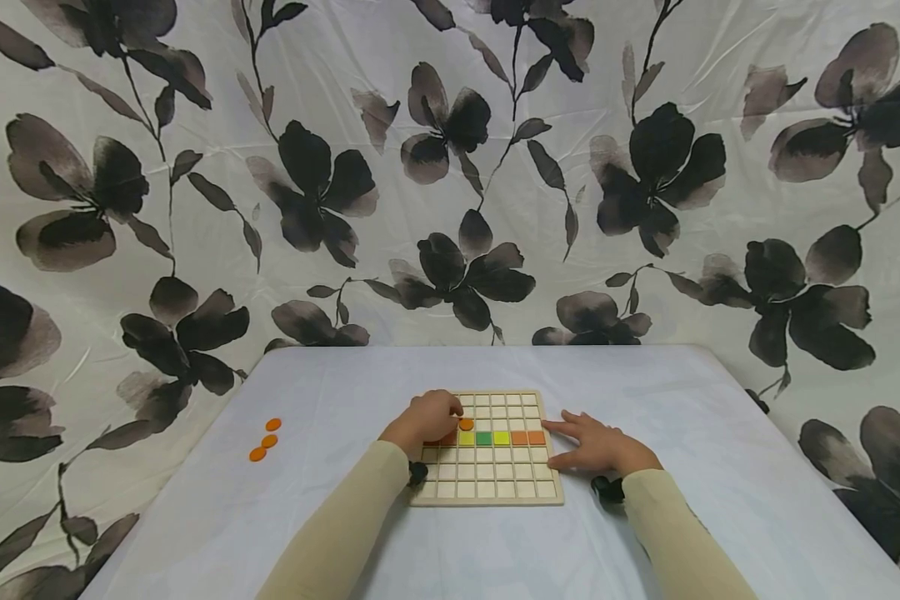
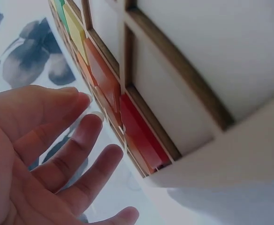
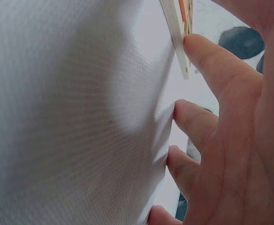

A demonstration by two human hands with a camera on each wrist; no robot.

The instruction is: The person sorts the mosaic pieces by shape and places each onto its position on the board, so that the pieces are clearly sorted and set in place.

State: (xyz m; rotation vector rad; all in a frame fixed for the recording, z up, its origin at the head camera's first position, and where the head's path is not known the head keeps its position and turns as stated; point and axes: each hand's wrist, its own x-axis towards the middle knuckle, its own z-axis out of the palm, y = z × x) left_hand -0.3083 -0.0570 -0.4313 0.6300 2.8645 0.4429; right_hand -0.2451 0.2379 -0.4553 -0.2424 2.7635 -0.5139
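Note:
A pale wooden grid board [image 1: 487, 503] lies on the table, with a row of coloured tiles across its middle: orange [image 1: 527, 437], yellow and green [image 1: 483, 438] among them. My left hand [image 1: 429, 414] is over the board's left side, fingers bent, with an orange disc [image 1: 466, 424] just beyond the fingertips. Nothing shows between its thumb and fingers in the left wrist view, where a red tile [image 2: 141, 136] sits in the grid beside them. My right hand [image 1: 598, 444] spreads its fingers at the right edge; its thumb touches the board's side and other fingertips rest on the cloth.
Three loose orange discs [image 1: 270, 441] lie at the left of the white-covered table [image 1: 330, 392]. Behind the table hangs a white cloth with dark flowers [image 1: 465, 275]. White cloth surface extends on both sides of the board.

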